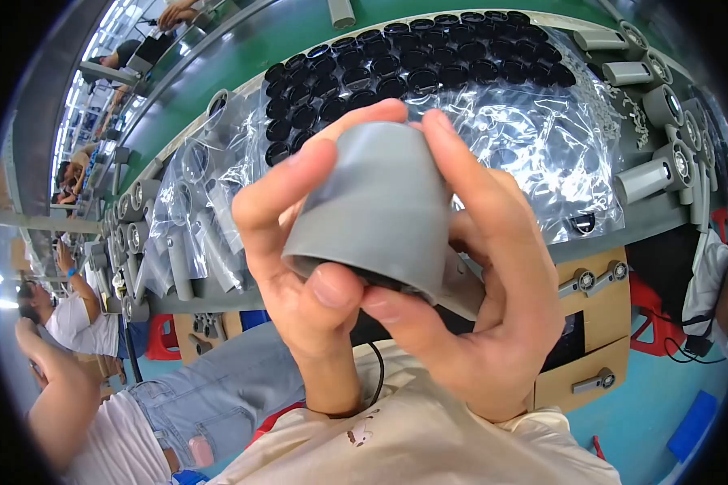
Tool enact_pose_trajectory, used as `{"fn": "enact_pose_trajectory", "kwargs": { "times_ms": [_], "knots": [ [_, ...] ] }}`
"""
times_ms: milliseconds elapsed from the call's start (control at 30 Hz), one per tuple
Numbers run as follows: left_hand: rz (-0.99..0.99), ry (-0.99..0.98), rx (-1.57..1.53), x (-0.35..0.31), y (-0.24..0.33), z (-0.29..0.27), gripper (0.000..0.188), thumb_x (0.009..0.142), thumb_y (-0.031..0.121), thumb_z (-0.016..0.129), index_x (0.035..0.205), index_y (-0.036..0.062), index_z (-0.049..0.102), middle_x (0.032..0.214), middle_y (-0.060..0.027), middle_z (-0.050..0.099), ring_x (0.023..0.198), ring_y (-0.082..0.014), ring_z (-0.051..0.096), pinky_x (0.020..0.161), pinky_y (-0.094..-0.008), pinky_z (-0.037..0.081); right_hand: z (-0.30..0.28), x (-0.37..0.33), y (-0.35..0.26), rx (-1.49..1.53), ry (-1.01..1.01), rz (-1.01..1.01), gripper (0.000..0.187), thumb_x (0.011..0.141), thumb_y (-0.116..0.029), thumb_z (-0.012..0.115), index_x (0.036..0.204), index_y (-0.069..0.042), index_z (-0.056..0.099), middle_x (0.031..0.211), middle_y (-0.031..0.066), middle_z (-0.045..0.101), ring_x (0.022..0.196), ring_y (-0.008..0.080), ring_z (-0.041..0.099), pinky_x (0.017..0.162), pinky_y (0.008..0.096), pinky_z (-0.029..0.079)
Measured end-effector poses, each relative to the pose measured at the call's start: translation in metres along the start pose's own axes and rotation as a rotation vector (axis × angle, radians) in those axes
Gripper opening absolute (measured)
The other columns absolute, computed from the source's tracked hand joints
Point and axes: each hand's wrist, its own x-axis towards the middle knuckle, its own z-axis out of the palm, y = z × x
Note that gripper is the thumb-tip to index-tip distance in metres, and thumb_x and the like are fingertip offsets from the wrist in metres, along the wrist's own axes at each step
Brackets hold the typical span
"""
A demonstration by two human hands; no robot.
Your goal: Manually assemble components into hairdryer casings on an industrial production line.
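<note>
Cupping the grey tapered housing (372,210) off the worktop (651,224), you have it between left hand (287,279) and right hand (501,323), neither nearer; each grip is curled firmly against it, its long axis tilted, wide rim facing down toward you.

Grey bench (649,225) is loaded at both ends with grey parts (645,179). Black caps (423,79) are set in rows along the far side; clear plastic (534,153) is spread in front. Clear bag (234,133) laid at left. White bits (639,121) strewn at right. Grey tube (342,12) placed on green strip (251,77) beyond.
</note>
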Motion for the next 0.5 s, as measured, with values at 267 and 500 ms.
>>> {"fn": "enact_pose_trajectory", "kwargs": {
  "times_ms": [267, 500],
  "knots": [
    [-0.004, -0.202, -0.066, 0.001, 0.000, -0.018, 0.039, 0.082, 0.036, 0.064, 0.109, 0.0103, 0.053, 0.117, -0.0377, 0.044, 0.103, -0.0368, 0.053, 0.084, -0.0426, 0.047, 0.000, 0.003, -0.007, -0.055, 0.004, 0.073, 0.069, 0.063, -0.009, 0.077, 0.123, 0.010, 0.048, 0.090, 0.0132, 0.060, 0.081, 0.0182, 0.055, 0.067, 0.0247, 0.045],
    [-0.031, 0.031, -0.014, -0.008, 0.009, -0.001, 0.036, 0.082, 0.024, 0.064, 0.111, 0.0037, 0.055, 0.117, -0.0309, 0.050, 0.103, -0.0304, 0.055, 0.086, -0.0379, 0.047, -0.021, 0.001, -0.006, 0.198, -0.186, 0.382, 0.084, 0.064, 0.000, 0.078, 0.134, 0.006, 0.032, 0.121, 0.0175, 0.049, 0.094, 0.0178, 0.059, 0.076, 0.0245, 0.048]
  ]
}}
